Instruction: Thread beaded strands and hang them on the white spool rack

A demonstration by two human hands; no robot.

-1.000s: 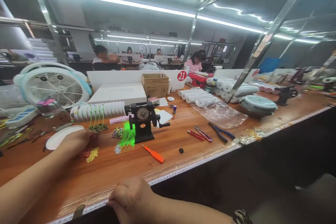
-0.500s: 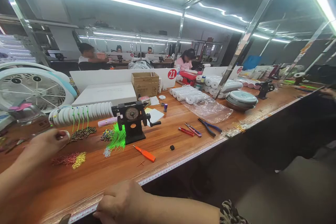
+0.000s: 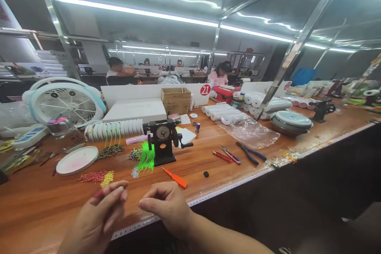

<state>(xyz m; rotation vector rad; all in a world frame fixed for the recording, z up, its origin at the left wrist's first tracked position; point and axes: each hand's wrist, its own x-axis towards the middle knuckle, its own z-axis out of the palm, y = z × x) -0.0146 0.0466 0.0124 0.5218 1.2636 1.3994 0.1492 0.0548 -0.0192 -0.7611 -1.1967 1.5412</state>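
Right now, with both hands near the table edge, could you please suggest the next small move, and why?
I would probably bring the right hand slightly closer to the left hand. A small red piece shows at the left fingers, the hands face each other across a gap, and I cannot tell whether the right fingertips hold anything.

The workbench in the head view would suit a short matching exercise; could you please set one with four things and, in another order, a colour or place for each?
1. Screwdriver
2. Pliers
3. Dish
4. Cardboard box

A. White
B. Just left of the red 21 badge
C. Orange
D. Black and blue

Pairs: 1-C; 2-D; 3-A; 4-B
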